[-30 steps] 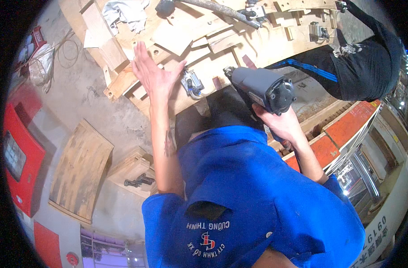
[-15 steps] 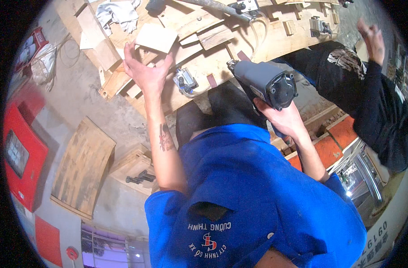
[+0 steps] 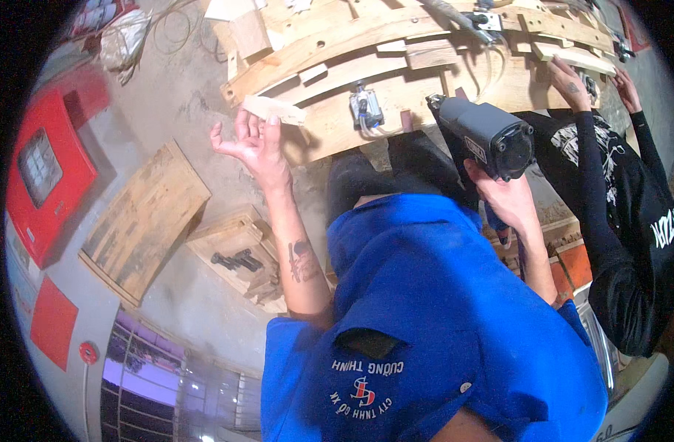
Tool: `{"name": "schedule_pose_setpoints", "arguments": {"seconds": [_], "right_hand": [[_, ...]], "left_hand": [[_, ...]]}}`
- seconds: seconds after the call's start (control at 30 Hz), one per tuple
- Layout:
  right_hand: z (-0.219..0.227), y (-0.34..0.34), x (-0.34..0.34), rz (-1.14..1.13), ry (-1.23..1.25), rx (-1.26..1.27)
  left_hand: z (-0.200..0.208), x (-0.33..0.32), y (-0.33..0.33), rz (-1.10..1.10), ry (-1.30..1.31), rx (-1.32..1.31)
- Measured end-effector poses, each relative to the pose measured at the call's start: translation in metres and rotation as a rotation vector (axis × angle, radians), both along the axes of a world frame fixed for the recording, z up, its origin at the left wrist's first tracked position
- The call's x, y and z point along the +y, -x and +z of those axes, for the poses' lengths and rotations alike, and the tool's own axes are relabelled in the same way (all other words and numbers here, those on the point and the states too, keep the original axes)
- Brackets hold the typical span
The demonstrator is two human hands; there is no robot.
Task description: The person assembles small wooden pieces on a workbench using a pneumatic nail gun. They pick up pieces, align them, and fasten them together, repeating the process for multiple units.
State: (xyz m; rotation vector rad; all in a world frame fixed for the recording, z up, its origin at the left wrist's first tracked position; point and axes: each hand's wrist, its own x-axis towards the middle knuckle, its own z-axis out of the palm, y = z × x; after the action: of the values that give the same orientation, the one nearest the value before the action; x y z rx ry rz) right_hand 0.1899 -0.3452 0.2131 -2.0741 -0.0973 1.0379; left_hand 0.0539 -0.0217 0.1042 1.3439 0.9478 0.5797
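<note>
My left hand (image 3: 262, 151) is at the left end of the wooden workbench (image 3: 344, 136). It grips a small pale wood block (image 3: 274, 109) between thumb and fingers, its little finger sticking out. The block is tilted and seen nearly edge-on. In my right hand (image 3: 508, 197) is a dark grey nail gun (image 3: 488, 136), held by its handle, with its nose pointing toward the bench. My fingers around the handle are partly hidden. Between the hands, a small metal clamp (image 3: 366, 109) with a hose is mounted on the bench, beside long wood strips (image 3: 337, 82).
At the right, a co-worker in black (image 3: 617, 184) has both hands at a wood strip (image 3: 578, 57) on the bench. A wooden box with offcuts (image 3: 241, 254), a leaning wood panel (image 3: 147, 217) and a red cabinet (image 3: 49, 173) are on the left.
My left hand has drawn the wood block back toward the bench's near left edge and tilted it. The view has shifted. The co-worker's raised hand has come down to the bench.
</note>
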Motion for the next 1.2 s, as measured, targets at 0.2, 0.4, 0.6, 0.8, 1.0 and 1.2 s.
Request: {"name": "schedule_pose_setpoints", "arguments": {"seconds": [0.2, 0.4, 0.6, 0.8, 1.0, 1.2], "right_hand": [[0.008, 0.005, 0.010, 0.078, 0.018, 0.028], [0.012, 0.009, 0.011, 0.157, 0.075, -0.004], [0.008, 0.004, 0.009, 0.104, 0.066, -0.006], [0.005, -0.003, 0.010, 0.078, 0.139, 0.048], [0.007, -0.007, 0.015, 0.059, 0.262, 0.153], [0.009, -0.018, 0.009, 0.092, 0.150, -0.030]], "left_hand": [[-0.014, 0.001, -0.002, 0.085, -0.091, 0.436], [-0.018, 0.000, -0.038, -0.079, -0.424, 0.862], [-0.047, -0.004, -0.046, -0.006, -0.542, 0.829], [-0.067, 0.012, 0.011, -0.022, -0.333, 0.591], [-0.106, 0.005, 0.035, -0.244, -0.836, 0.586], [-0.101, 0.003, 0.028, -0.311, -0.919, 0.692]]}}
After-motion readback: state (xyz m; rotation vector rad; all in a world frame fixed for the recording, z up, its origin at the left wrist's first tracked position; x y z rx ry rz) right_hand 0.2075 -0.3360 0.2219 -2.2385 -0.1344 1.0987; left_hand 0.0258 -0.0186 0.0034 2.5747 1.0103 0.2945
